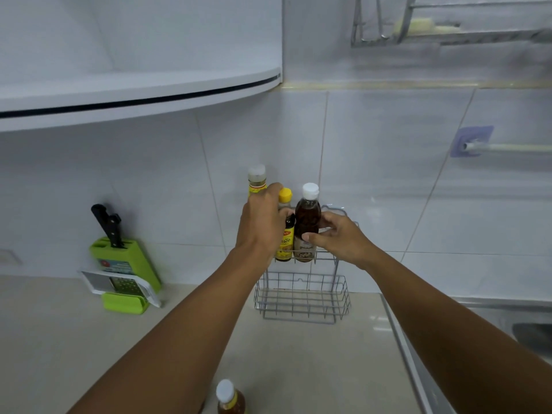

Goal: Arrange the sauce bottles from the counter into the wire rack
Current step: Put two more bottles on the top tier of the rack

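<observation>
A two-tier grey wire rack (301, 306) hangs on the tiled wall above the counter. Three bottles stand in its upper tier: a tall bottle with a clear cap (256, 179) at the left, a yellow-capped dark bottle (286, 234) in the middle, and a white-capped brown sauce bottle (307, 218) at the right. My left hand (261, 224) is wrapped around the yellow-capped bottle. My right hand (337, 239) grips the white-capped bottle at its label. The lower tier holds nothing. Another white-capped sauce bottle (229, 397) stands on the counter at the bottom edge.
A green knife block (125, 264) with a black-handled knife and a grater (119, 286) sit on the counter at the left. A white cupboard (134, 70) overhangs above. A steel sink (507, 324) lies to the right, a dish rack (448, 22) and rail (507, 148) on the wall.
</observation>
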`<state>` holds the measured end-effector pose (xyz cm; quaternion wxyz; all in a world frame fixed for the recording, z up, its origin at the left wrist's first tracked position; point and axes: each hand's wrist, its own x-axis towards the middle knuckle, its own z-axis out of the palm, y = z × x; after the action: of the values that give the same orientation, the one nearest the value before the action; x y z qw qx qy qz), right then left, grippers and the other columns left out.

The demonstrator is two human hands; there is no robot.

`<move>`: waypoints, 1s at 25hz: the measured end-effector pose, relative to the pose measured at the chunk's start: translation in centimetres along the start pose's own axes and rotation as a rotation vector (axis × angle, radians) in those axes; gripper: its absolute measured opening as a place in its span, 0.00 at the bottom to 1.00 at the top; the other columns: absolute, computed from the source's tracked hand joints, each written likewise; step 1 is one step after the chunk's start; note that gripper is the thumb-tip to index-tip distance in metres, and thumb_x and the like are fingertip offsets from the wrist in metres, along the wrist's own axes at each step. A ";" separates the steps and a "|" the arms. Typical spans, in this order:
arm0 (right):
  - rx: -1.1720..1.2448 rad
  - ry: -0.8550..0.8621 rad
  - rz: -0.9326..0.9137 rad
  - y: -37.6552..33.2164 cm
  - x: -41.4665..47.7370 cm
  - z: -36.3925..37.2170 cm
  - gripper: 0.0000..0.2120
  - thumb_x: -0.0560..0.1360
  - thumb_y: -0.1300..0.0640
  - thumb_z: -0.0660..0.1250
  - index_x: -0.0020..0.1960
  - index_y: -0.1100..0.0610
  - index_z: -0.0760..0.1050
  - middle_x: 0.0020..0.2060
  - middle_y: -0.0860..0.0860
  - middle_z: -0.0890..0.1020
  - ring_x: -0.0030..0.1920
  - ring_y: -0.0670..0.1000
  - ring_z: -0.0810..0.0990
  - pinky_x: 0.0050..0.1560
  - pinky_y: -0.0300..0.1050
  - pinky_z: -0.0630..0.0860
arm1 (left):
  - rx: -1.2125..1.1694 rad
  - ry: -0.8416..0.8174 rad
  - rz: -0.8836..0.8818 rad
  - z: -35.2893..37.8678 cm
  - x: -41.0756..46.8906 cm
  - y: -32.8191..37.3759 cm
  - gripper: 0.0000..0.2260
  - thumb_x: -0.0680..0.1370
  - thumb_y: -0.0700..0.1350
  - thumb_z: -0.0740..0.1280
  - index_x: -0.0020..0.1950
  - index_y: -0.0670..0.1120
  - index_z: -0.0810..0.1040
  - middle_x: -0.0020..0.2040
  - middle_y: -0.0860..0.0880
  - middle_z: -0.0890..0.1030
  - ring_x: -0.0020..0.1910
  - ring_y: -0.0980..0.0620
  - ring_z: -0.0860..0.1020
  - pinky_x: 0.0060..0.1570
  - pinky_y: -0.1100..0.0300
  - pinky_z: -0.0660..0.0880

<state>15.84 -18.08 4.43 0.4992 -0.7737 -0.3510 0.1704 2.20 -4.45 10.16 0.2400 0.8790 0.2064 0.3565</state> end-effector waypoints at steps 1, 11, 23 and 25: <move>-0.001 -0.002 0.014 0.2 0.0 0.2 0.22 0.72 0.52 0.79 0.65 0.51 0.80 0.55 0.44 0.86 0.50 0.49 0.88 0.60 0.54 0.83 | -0.002 -0.011 -0.007 -0.2 0.0 0.0 0.11 0.76 0.39 0.73 0.56 0.47 0.77 0.45 0.48 0.82 0.43 0.46 0.82 0.45 0.45 0.83; -0.057 0.295 0.012 -0.3 -3.0 3.1 0.38 0.72 0.58 0.77 0.77 0.50 0.63 0.64 0.50 0.76 0.63 0.49 0.75 0.64 0.48 0.75 | -0.106 -0.350 0.210 -8.8 -5.1 -4.5 0.11 0.78 0.48 0.71 0.59 0.52 0.84 0.41 0.54 0.85 0.37 0.58 0.82 0.42 0.63 0.82; -0.294 -0.375 -0.238 -7.2 -12.5 21.9 0.22 0.72 0.47 0.72 0.65 0.45 0.74 0.55 0.46 0.76 0.48 0.47 0.78 0.49 0.45 0.78 | -0.454 -0.702 -0.670 -14.1 -18.3 -22.3 0.15 0.80 0.26 0.57 0.62 0.38 0.75 0.49 0.42 0.79 0.41 0.51 0.75 0.33 0.67 0.72; -0.446 -0.565 -0.154 -7.6 -12.9 25.0 0.32 0.71 0.43 0.73 0.73 0.44 0.68 0.63 0.48 0.75 0.56 0.48 0.77 0.54 0.45 0.76 | -0.364 -0.829 -0.580 -14.0 -20.8 -24.1 0.23 0.74 0.21 0.60 0.66 0.38 0.74 0.54 0.44 0.80 0.49 0.54 0.77 0.40 0.73 0.75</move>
<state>-11.36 -9.02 -1.04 0.2129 -0.7573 -0.5608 0.2583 -26.30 7.57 -5.75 0.5384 0.7972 0.2637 -0.0713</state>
